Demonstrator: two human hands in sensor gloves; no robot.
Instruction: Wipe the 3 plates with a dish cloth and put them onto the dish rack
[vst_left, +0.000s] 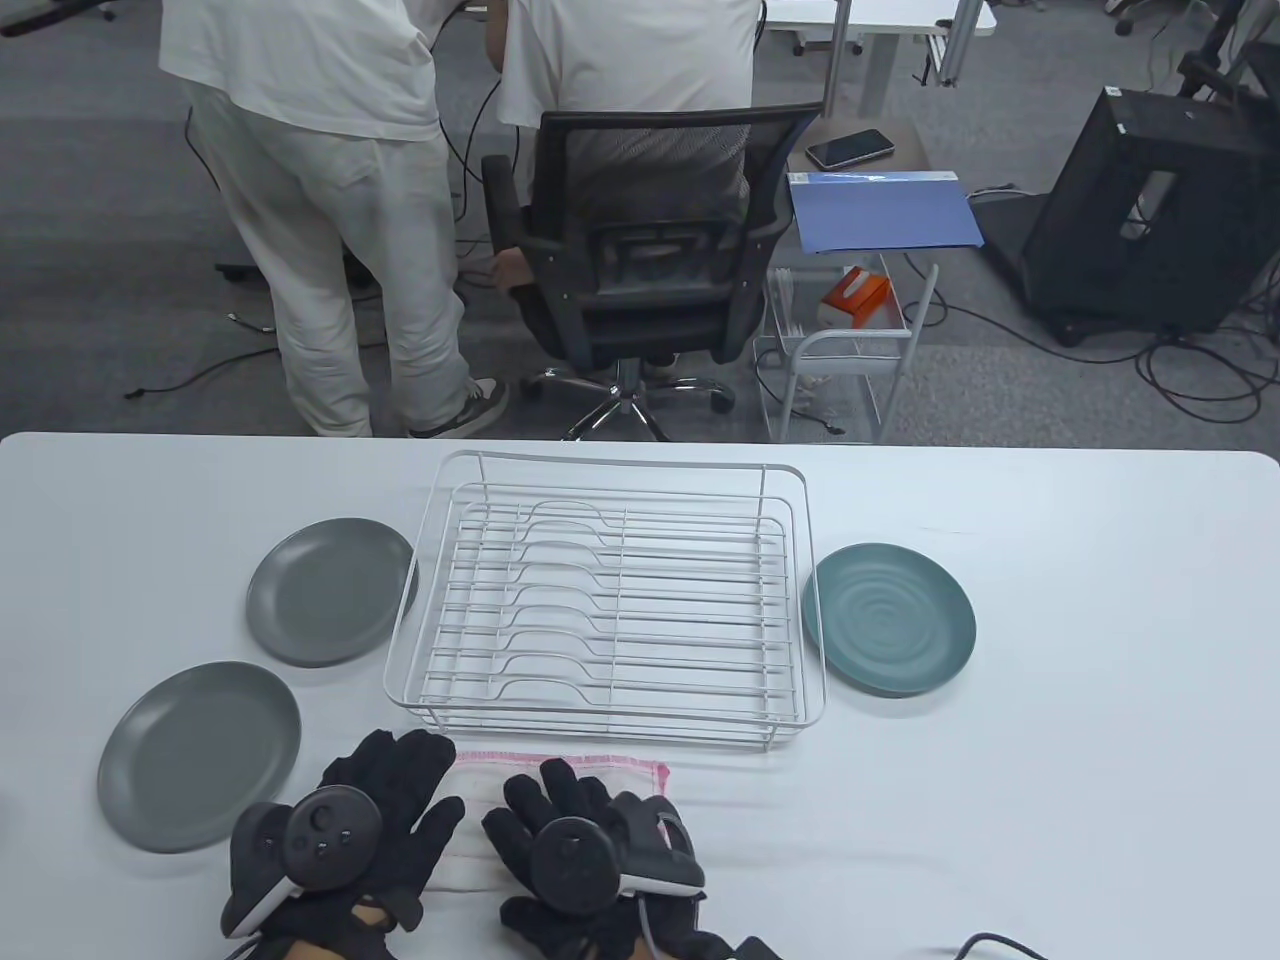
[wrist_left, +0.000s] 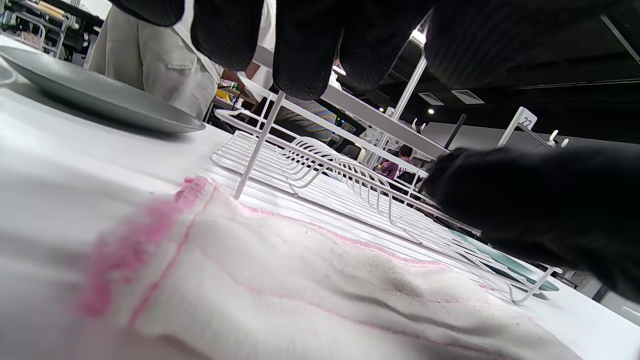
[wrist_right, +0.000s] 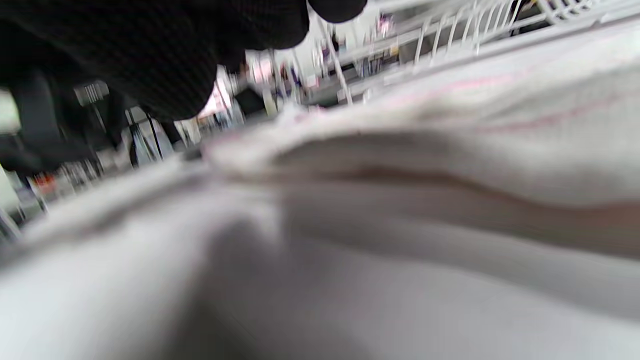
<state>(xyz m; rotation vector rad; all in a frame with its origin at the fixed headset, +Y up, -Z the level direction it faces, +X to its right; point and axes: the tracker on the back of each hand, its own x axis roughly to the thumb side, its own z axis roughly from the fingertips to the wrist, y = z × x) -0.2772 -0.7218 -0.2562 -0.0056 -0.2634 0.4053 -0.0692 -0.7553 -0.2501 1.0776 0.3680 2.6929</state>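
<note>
I see my left hand (vst_left: 345, 830) and my right hand (vst_left: 590, 850) low over the near edge of the white tabletop (vst_left: 1080, 720), both above a white dish cloth with a pink hem (vst_left: 560, 772) that lies flat just in front of the white wire dish rack (vst_left: 610, 600). My left fingers (vst_left: 395, 765) are spread wide and straight, their tips over the cloth's left end; in the left wrist view they hang above the cloth (wrist_left: 310, 280) and I cannot tell whether they touch it. My right fingers (vst_left: 555, 790) look loosely curled over the middle of the cloth, but I cannot tell whether they grip it, since the right wrist view is blurred and shows only bunched cloth (wrist_right: 425, 165) beneath the glove.

The rack stands in the middle of the tabletop with nothing in it. Two round matte grey plates sit to its left: the farther grey plate (vst_left: 330, 590) just beside the rack's left rim, the nearer grey plate (vst_left: 200, 755) closer to me and just left of my left hand. A round teal plate with concentric ridges (vst_left: 888, 618) rests just beside the rack's right rim. All three plates lie flat on the tabletop
</note>
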